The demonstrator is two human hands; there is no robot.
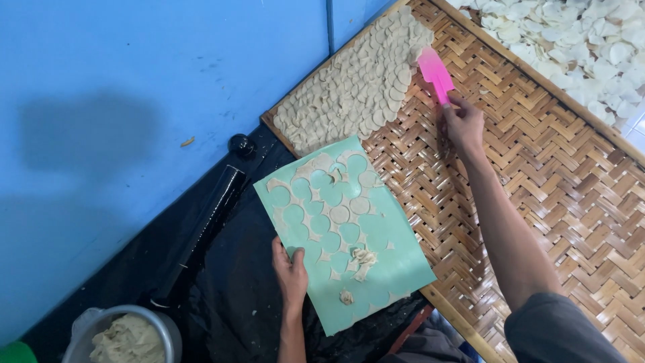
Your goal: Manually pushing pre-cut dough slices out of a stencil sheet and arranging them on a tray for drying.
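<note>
Overhead, hands grip pink spatula (435, 72) and green dough-webbed mat (376, 235).

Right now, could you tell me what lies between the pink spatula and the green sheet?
In the head view, overlapping pale dough discs on the woven bamboo tray lie between pink spatula and green sheet.

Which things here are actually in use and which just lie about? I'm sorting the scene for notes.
In use:
right hand holding the pink spatula
left hand holding the green mat with its cut dough sheet
dough discs laid on the woven bamboo tray

Lying about:
black rolling pin
metal bowl of dough
white chips, upper right
</note>
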